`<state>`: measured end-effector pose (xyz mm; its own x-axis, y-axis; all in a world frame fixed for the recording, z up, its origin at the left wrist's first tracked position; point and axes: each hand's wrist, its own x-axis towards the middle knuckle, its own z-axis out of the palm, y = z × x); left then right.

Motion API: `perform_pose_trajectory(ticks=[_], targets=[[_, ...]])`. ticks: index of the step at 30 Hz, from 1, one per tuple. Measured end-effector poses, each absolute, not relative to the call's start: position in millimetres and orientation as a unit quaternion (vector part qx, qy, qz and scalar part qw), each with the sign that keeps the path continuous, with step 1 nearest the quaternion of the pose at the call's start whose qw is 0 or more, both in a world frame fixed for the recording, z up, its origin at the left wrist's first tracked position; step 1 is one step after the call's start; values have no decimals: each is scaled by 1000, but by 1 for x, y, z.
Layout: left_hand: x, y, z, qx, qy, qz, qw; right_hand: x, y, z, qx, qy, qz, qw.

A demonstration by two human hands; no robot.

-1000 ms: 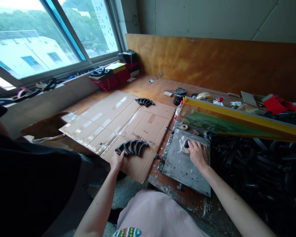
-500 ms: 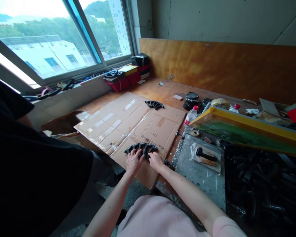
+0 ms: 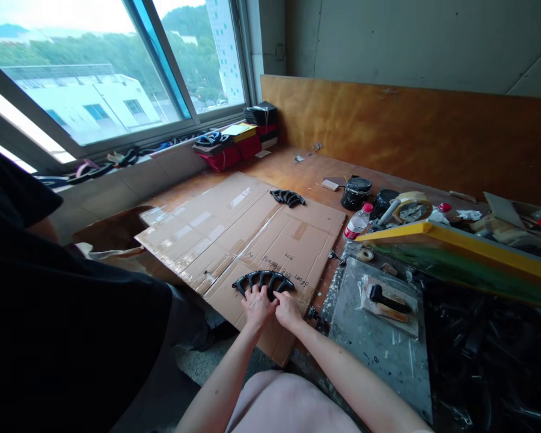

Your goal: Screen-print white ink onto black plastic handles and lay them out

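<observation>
A fan-shaped row of several black curved pieces (image 3: 264,278) lies on a flattened cardboard sheet (image 3: 288,246), close in front of me. My left hand (image 3: 258,308) rests at the row's near side, its fingers spread and touching the lower ends of the pieces. Beside it, my right hand (image 3: 288,310) is closed, with thumb and forefinger pinched at the near end of a black curved piece on the right. The fingers partly cover these ends. Farther up the sheet sits a second, similar row of black pieces (image 3: 288,197).
On the right, a grey slab (image 3: 379,355) carries a black piece in clear plastic (image 3: 390,299). Beyond it are a yellow-edged frame (image 3: 487,240), a bottle (image 3: 358,222), a black jar (image 3: 356,192) and heaped black parts (image 3: 491,361). A person in dark clothing (image 3: 72,313) stands at left.
My left hand has slid right, closer to my right hand, along the near side of the row. The view has shifted slightly; the far row stays in place on the cardboard.
</observation>
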<state>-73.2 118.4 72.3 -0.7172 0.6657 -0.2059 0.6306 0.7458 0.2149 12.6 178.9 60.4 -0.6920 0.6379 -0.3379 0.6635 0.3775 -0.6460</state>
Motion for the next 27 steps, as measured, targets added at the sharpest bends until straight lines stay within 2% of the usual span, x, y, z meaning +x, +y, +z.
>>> perform_pose_trajectory(ticks=[17,21,27], targets=[[-130,140,58,456,881,85,100,-17,193,59,406,795,-441,-91],[-168,180,69,475,870,95,90,-48,228,64,406,789,-444,-127],[-234,287,81,471,871,86,108,-105,304,68,406,740,-503,-183]])
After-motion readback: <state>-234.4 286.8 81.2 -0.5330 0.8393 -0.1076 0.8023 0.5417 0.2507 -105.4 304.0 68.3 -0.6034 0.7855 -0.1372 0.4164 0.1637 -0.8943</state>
